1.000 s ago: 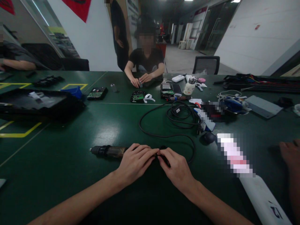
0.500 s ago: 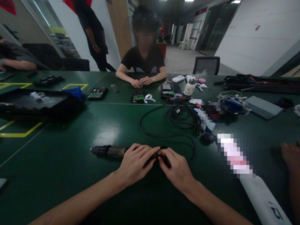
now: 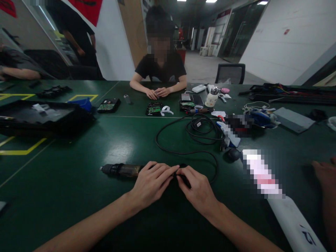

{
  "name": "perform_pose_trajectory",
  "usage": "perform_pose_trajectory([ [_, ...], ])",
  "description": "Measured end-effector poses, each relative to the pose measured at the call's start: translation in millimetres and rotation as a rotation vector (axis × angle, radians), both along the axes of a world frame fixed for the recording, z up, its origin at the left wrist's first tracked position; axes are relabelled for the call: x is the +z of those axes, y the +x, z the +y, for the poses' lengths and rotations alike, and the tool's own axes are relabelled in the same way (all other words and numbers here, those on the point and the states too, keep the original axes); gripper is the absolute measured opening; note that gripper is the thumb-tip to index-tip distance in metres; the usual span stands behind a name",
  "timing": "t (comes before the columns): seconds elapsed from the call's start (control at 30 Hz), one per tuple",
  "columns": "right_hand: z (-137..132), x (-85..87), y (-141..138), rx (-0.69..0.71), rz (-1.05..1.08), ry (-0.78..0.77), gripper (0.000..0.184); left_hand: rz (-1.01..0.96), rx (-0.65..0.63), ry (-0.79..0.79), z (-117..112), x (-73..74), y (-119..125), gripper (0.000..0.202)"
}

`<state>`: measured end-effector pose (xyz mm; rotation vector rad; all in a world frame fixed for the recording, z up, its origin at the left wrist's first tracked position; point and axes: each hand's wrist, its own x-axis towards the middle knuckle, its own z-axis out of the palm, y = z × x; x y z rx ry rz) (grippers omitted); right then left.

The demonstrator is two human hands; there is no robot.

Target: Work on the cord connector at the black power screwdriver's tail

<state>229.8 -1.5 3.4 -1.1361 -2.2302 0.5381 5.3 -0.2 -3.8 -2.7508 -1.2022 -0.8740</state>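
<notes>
Electric screwdriver (image 3: 119, 170), by its look, lies sideways on a green table (image 3: 78, 203) right before the wearer in the head view, its narrow bit end pointing left. The wearer's left hand (image 3: 154, 180) is laid over the body, fingers pressed together on top and thumb on the near side, holding it. The right hand (image 3: 198, 183) bends its thumb and fingers in at the tail end, close against the left fingertips; whether it pinches a small part there cannot be told, as the fingers cover the spot. A black cord (image 3: 181, 153) curves from beside the right hand to a loose coil farther back.

Over the last second, a standing person (image 3: 77, 29) in dark clothes has moved leftward across the background. Both hands and the tool keep practically the same place, so the handling seems undisturbed.

Counted: one tool under two hands; one cord; three units with green circuit boards (image 3: 154, 109); one small metallic cylinder (image 3: 127, 99); one white bottle (image 3: 210, 100); one large black tray (image 3: 60, 121) at left. Besides the standing person, two are seated: a person opposite (image 3: 160, 70) and a person far left (image 3: 18, 64). At the right edge shows one further hand (image 3: 322, 175), not the wearer's.
</notes>
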Motion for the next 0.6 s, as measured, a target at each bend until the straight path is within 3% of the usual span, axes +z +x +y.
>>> perform_pose_trajectory([
  [0.6,0.0,-3.4,0.8,0.000,-0.026,0.010,0.010,0.029,-0.031,0.059,0.0,-0.8,0.1,0.050],
])
